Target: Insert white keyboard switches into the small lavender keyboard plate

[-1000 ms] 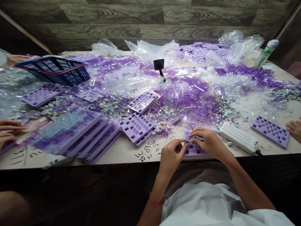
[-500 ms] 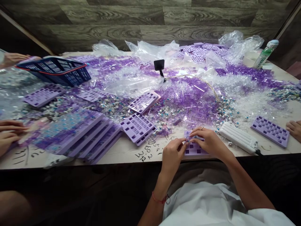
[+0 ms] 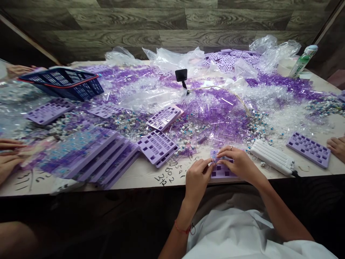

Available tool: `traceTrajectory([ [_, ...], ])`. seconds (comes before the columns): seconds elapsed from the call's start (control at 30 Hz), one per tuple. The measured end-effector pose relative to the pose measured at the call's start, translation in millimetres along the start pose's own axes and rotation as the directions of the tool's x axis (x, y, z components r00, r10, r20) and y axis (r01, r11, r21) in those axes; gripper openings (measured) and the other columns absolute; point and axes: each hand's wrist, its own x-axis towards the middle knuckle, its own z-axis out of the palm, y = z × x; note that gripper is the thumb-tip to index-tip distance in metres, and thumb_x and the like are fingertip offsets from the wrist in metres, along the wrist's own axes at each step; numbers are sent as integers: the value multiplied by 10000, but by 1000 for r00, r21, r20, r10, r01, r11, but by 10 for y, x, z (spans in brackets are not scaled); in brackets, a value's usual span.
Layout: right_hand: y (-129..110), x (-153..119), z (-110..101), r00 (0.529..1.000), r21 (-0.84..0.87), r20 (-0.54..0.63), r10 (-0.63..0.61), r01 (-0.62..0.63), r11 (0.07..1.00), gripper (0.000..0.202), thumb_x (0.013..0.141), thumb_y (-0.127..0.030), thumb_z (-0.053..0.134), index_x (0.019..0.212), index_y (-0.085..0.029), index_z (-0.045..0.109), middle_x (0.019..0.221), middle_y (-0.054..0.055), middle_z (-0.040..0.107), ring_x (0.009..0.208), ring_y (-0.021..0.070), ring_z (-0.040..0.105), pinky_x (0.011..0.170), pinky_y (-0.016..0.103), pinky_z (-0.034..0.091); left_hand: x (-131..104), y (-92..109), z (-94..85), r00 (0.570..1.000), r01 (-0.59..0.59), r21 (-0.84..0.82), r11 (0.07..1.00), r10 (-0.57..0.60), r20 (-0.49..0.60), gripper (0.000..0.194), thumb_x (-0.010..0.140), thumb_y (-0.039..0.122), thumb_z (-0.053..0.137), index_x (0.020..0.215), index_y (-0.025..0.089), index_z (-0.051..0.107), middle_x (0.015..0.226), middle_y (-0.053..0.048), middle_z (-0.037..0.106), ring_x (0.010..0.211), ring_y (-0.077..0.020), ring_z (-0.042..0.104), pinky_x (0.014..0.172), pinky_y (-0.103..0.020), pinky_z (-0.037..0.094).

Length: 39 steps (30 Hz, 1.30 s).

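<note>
A purple plate with square openings [image 3: 223, 173] lies at the table's front edge, partly under both hands. My left hand [image 3: 198, 173] is on its left side, thumb and fingertips pinched together at the plate; what they grip is too small to make out. My right hand [image 3: 235, 160], with a ring, reaches over the plate from the right, its fingers bent and close together near the left fingertips. Whatever is between them is hidden. Small clear and blue pieces [image 3: 215, 154] show at the plate's upper left corner.
A white power strip [image 3: 272, 157] and another purple plate [image 3: 308, 149] lie to the right. Stacked purple plates [image 3: 159, 146] and filled ones [image 3: 107, 162] lie left. Behind are loose purple pieces [image 3: 223, 108], a blue basket [image 3: 64, 83] and a bottle [image 3: 303, 62]. Other people's hands show at both sides.
The whole view has shifted slightly. Both my hands remain at the plate in nearly the same pose.
</note>
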Motion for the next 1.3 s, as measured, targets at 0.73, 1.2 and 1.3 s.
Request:
traceTrajectory([
  [0.73,33,-88,-13,989,-30,-147,-4,0,1000,139,962,-210,635,1089,-247,681,1161,81,730,1134,235,682,1018,421,534,-66,63,3,989,-121,22,992,122,-86,221,904,124,551,1007,230,716,1036,-56,670,775,-147,633,619,-234,527],
  [1.2,85,-87,-101,998,17,-67,-9,10,1000,145,934,-179,665,1058,-247,696,1091,61,746,1072,220,703,966,377,554,52,30,-108,998,25,-75,997,-20,57,203,965,334,631,1155,266,646,1332,-77,667,750,-130,690,615,-240,554],
  [1.3,112,-94,-112,997,26,-73,-7,9,1000,136,940,-196,662,1059,-249,702,1081,59,747,1058,222,708,953,377,560,96,8,-140,997,28,-112,993,-19,78,359,958,332,642,1312,290,601,1177,-51,739,924,-182,727,673,-252,585],
])
